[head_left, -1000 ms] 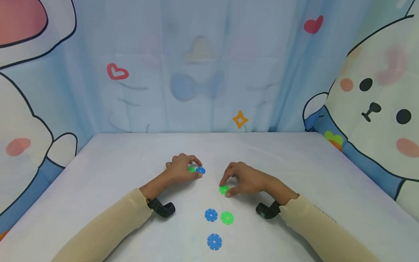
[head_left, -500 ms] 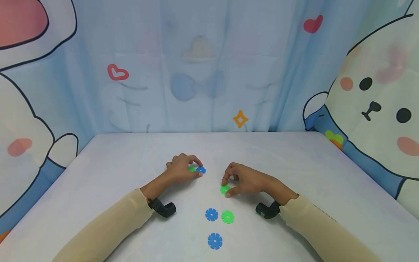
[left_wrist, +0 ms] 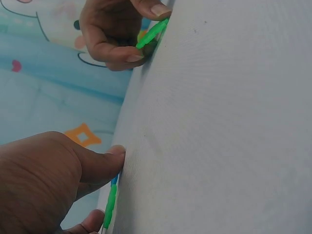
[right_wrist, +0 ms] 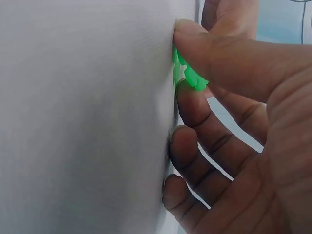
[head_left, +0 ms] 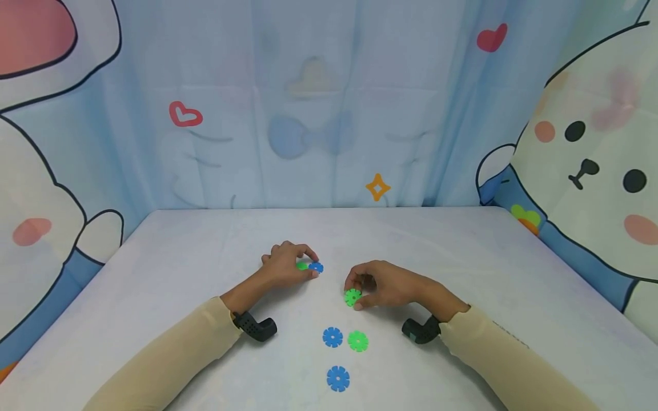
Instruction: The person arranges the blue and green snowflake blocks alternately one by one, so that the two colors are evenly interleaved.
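Note:
My left hand (head_left: 288,265) rests on the table with thumb and index finger at opposite edges of a blue notched plastic disc (head_left: 316,268). Beside that disc, a green notched disc (head_left: 302,266) lies partly hidden under the hand. In the left wrist view both are seen nearly edge-on, the green one (left_wrist: 110,204) below the thumb. To the right, my right hand (head_left: 385,283) pinches another green notched disc (head_left: 352,297) between thumb and fingers. That disc is tilted, one edge lifted from the table, as the right wrist view shows its green rim (right_wrist: 196,79) under the thumb.
Nearer the front of the white table (head_left: 205,240) lie a blue disc (head_left: 332,337), a green disc (head_left: 358,341) beside it and another blue disc (head_left: 338,378). A printed curtain (head_left: 308,160) hangs behind the table. Each wrist wears a black device (head_left: 255,327).
My right fingers have curled in, and the green disc there has gone from lying flatter to tilting up in the pinch. My left hand and its discs have stayed in place.

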`<state>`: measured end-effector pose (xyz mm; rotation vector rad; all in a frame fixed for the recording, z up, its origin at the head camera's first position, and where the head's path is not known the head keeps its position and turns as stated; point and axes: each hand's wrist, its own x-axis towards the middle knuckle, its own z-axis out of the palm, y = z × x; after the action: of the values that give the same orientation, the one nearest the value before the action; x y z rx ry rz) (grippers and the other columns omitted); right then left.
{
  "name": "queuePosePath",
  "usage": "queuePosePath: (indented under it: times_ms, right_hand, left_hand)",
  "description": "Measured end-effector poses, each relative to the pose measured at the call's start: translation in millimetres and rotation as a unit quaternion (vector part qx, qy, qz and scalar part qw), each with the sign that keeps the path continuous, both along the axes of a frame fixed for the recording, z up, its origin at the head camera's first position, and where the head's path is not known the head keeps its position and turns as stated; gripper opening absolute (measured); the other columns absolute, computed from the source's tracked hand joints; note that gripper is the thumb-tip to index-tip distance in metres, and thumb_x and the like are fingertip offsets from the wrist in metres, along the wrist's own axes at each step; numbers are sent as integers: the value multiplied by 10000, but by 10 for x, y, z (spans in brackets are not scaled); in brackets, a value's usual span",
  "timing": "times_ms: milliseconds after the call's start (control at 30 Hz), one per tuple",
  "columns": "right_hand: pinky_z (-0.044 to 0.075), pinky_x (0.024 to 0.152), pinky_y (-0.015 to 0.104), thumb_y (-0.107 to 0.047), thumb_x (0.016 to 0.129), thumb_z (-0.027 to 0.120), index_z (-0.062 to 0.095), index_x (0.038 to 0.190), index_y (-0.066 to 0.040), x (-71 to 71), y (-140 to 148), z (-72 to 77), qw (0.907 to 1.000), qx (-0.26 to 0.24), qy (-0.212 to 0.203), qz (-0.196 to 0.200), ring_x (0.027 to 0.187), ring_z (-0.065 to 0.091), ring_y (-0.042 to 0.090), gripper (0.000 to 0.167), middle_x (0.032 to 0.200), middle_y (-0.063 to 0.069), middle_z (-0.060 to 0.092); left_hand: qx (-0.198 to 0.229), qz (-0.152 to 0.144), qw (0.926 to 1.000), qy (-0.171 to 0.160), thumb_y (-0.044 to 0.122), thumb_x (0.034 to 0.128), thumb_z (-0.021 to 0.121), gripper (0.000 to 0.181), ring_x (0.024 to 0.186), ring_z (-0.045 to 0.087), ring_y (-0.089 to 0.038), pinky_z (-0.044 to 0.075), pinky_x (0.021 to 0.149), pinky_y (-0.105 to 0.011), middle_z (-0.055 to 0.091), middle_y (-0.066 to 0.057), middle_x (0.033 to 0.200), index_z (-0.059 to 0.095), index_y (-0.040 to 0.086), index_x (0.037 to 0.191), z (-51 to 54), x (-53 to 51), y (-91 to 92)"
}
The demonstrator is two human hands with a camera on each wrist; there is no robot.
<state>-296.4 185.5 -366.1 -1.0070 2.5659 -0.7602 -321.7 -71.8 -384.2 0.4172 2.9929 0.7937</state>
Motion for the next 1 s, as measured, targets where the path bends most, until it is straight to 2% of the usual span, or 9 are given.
queuePosePath:
  times_ms: [200,333,567,800,1000]
  right_hand:
    - [462,781,245,-267,809,812,714,1132,-223,9,12,30,9997,-87,-10,211,854,556,139,341,900,-76,621]
    - [470,786,251,-244,814,808,718,1102,-225,9,13,43,9997,-67,-35,243,858,561,142,302,897,-73,623]
    - [492,765,228,-276,791,831,743,1059,-224,2,18,34,10000,-11,-67,14,844,587,98,286,886,-104,663]
    - [494,735,228,-332,815,805,751,1073,-230,-56,20,28,9993,-103,370,7,808,578,69,282,861,-134,659]
    - [503,724,238,-360,848,772,744,1101,-208,-218,-43,21,9962,-477,699,-216,818,590,83,297,883,-114,677]
  left_hand:
    - [4,14,10000,-4,422,849,733,276,1132,479,-326,352,894,-543,587,-95,1218,688,322,1102,0,4,-9]
    - [-25,45,10000,7,423,848,731,278,1138,478,-330,353,900,-546,586,-95,1222,688,323,1104,-2,5,-16]
    - [-19,72,10000,-59,417,849,731,286,1171,466,-332,344,936,-560,582,-95,1247,685,317,1114,0,16,-6]
    - [-9,35,10000,-25,414,856,721,265,1166,468,-331,343,927,-552,583,-86,1246,680,324,1101,7,16,-4]
    - [-1,12,10000,-47,417,854,721,266,1162,472,-333,345,928,-558,584,-88,1240,680,325,1100,13,-4,17]
